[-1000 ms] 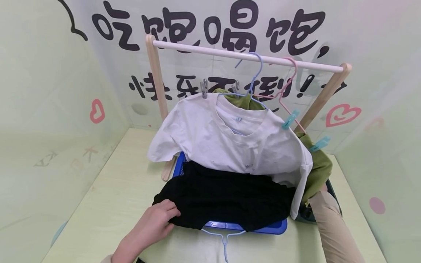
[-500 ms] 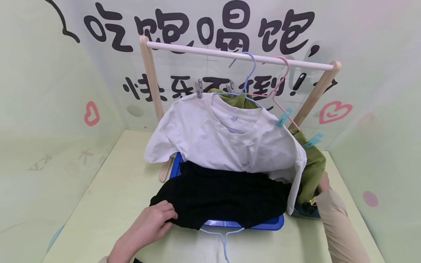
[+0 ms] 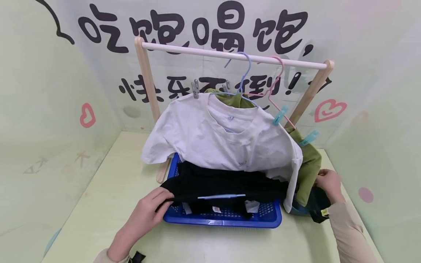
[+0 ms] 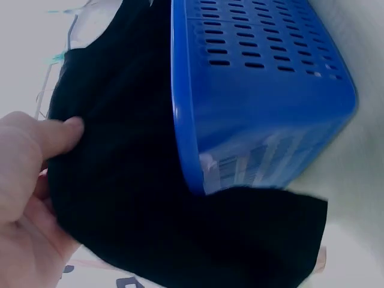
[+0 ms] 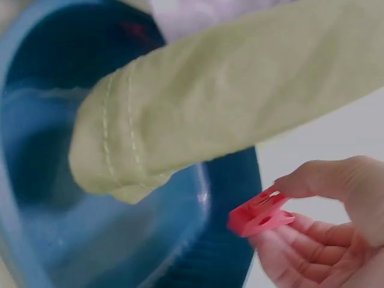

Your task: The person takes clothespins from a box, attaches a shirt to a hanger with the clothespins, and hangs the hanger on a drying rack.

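My left hand (image 3: 148, 210) pinches the edge of a black garment (image 3: 227, 180) between thumb and fingers, above the left side of a blue basket (image 3: 220, 222). Part of a light-blue hanger (image 3: 222, 197) shows along the garment's raised front edge. In the right wrist view, a red clothespin (image 5: 258, 216) is between the thumb and fingers of my right hand (image 5: 324, 234). That hand is beside a blue-green basin (image 5: 180, 246) and an olive sleeve (image 5: 198, 114) hanging over it. A white T-shirt (image 3: 197, 128) hangs behind the black garment.
A rack with a white rod (image 3: 197, 51) carries a blue hanger (image 3: 245, 73) and a pink hanger (image 3: 279, 78). Teal clothespins (image 3: 280, 115) and grey clothespins (image 3: 195, 89) clip the hung clothes. More clothing with a white label (image 3: 216, 209) lies in the basket.
My left hand has raised the black garment's front edge off the basket rim, and the hanger's hook has left view. My right hand has come up out of the basin area with the clothespin.
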Motion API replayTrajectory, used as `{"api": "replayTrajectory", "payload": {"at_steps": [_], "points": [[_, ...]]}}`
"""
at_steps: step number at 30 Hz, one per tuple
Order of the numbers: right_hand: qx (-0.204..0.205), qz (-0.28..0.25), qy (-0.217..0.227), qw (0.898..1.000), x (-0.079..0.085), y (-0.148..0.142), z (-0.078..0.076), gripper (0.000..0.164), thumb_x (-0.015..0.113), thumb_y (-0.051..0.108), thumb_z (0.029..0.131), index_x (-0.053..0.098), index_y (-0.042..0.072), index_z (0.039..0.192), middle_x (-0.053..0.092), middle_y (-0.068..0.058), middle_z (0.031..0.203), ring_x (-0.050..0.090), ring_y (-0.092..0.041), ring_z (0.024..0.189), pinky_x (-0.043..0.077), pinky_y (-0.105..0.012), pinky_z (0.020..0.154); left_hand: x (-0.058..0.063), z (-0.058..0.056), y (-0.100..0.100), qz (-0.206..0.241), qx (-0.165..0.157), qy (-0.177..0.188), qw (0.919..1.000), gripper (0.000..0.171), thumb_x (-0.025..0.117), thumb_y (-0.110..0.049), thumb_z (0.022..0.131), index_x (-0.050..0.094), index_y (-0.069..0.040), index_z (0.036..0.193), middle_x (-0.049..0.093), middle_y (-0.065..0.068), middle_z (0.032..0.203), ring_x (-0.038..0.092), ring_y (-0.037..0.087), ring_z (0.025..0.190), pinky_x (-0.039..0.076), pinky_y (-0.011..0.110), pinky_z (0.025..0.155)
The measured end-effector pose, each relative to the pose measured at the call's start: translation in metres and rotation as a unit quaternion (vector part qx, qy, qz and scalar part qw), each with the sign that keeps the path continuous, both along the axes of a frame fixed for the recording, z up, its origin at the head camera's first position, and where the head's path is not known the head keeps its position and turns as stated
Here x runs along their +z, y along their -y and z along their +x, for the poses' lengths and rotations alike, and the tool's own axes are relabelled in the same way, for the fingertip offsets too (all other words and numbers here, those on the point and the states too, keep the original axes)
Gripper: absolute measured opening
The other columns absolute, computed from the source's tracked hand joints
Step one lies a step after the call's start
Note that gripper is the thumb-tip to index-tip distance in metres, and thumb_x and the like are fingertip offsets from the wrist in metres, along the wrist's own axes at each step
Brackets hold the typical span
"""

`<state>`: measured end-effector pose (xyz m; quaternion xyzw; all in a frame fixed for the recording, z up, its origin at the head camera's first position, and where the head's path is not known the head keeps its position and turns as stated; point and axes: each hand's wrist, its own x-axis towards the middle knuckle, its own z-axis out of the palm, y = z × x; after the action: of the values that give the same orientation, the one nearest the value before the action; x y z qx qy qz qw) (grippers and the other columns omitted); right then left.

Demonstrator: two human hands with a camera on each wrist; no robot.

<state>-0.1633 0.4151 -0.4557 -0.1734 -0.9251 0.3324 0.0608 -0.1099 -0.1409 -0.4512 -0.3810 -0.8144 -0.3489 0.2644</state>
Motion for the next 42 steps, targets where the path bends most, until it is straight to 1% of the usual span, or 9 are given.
{"api": "replayTrajectory", "payload": {"at_steps": [6, 9, 15, 22, 25, 28, 31, 37, 42], "points": [[-0.053, -0.114, -0.047, 0.991, 0.009, 0.01, 0.02, 0.037, 0.062, 0.011, 0.086, 0.055, -0.017, 0.108, 0.058, 0.016, 0.06, 0.056, 0.0, 0.051, 0.049, -0.018, 0.051, 0.0, -0.005, -0.001, 0.04, 0.019, 0.029, 0.9986, 0.033, 0.045, -0.029, 0.099, 0.064, -0.002, 0.09, 0.061, 0.003, 0.089, 0.06, 0.017, 0.082, 0.044, 0.012, 0.079], [-0.049, -0.111, -0.054, 0.991, 0.013, 0.011, 0.027, 0.04, 0.066, 0.014, 0.086, 0.055, -0.015, 0.111, 0.057, 0.02, 0.064, 0.056, 0.003, 0.053, 0.049, -0.017, 0.052, 0.002, -0.008, -0.002, 0.043, 0.03, 0.021, 0.9984, 0.032, 0.045, -0.028, 0.099, 0.062, -0.002, 0.091, 0.06, 0.004, 0.089, 0.06, 0.018, 0.081, 0.044, 0.013, 0.078], [-0.025, -0.101, -0.068, 0.992, 0.023, 0.014, 0.043, 0.039, 0.067, 0.012, 0.086, 0.054, -0.016, 0.109, 0.054, 0.024, 0.064, 0.054, 0.004, 0.056, 0.047, -0.014, 0.053, 0.005, -0.014, -0.005, 0.064, 0.031, -0.027, 0.9971, 0.005, 0.06, -0.006, 0.09, 0.063, -0.002, 0.09, 0.06, 0.004, 0.086, 0.058, 0.017, 0.075, 0.047, 0.022, 0.066], [0.011, -0.108, -0.091, 0.99, 0.04, 0.025, 0.06, 0.034, 0.069, 0.013, 0.085, 0.057, -0.013, 0.104, 0.057, 0.024, 0.068, 0.056, 0.004, 0.061, 0.049, -0.014, 0.056, 0.01, -0.016, -0.004, 0.078, 0.042, 0.004, 0.9961, 0.027, 0.05, -0.024, 0.098, 0.062, -0.001, 0.089, 0.061, 0.004, 0.086, 0.057, 0.014, 0.078, 0.045, 0.018, 0.068], [0.022, -0.127, -0.108, 0.986, 0.048, 0.032, 0.066, 0.022, 0.07, 0.012, 0.084, 0.062, -0.001, 0.1, 0.06, 0.022, 0.07, 0.059, 0.003, 0.063, 0.049, -0.014, 0.057, 0.012, -0.017, -0.006, 0.08, 0.053, -0.008, 0.9954, 0.003, 0.063, -0.003, 0.087, 0.062, 0.0, 0.088, 0.062, 0.006, 0.087, 0.058, 0.016, 0.077, 0.047, 0.02, 0.069], [0.035, -0.154, -0.132, 0.979, 0.057, 0.04, 0.071, 0.016, 0.07, 0.007, 0.083, 0.064, 0.014, 0.096, 0.062, 0.022, 0.074, 0.06, 0.004, 0.066, 0.049, -0.012, 0.059, 0.014, -0.018, -0.009, 0.086, 0.066, -0.019, 0.9939, 0.026, 0.07, 0.015, 0.069, 0.063, 0.0, 0.088, 0.063, 0.007, 0.087, 0.06, 0.019, 0.077, 0.048, 0.022, 0.069], [0.045, -0.172, -0.165, 0.97, 0.066, 0.053, 0.077, 0.023, 0.069, 0.001, 0.082, 0.065, 0.018, 0.096, 0.064, 0.02, 0.077, 0.061, 0.005, 0.069, 0.049, -0.011, 0.062, 0.016, -0.02, -0.011, 0.093, 0.073, -0.02, 0.9928, 0.033, 0.071, 0.02, 0.063, 0.064, -0.001, 0.088, 0.063, 0.008, 0.087, 0.061, 0.019, 0.076, 0.048, 0.021, 0.07], [0.084, -0.127, -0.242, 0.958, 0.084, 0.091, 0.084, 0.026, 0.069, -0.013, 0.076, 0.062, -0.006, 0.101, 0.065, 0.018, 0.081, 0.062, 0.003, 0.073, 0.048, -0.01, 0.067, 0.017, -0.023, -0.013, 0.096, 0.07, -0.027, 0.9926, 0.034, 0.073, 0.021, 0.061, 0.064, -0.002, 0.085, 0.063, 0.007, 0.086, 0.06, 0.019, 0.075, 0.048, 0.022, 0.067], [0.163, -0.183, -0.302, 0.921, 0.092, 0.119, 0.086, 0.03, 0.063, -0.026, 0.071, 0.058, -0.016, 0.099, 0.068, 0.006, 0.083, 0.064, -0.003, 0.073, 0.05, -0.012, 0.066, 0.018, -0.024, -0.014, 0.098, 0.066, -0.022, 0.9927, 0.033, 0.073, 0.02, 0.062, 0.064, -0.002, 0.085, 0.063, 0.007, 0.086, 0.06, 0.019, 0.075, 0.047, 0.022, 0.067]]}}
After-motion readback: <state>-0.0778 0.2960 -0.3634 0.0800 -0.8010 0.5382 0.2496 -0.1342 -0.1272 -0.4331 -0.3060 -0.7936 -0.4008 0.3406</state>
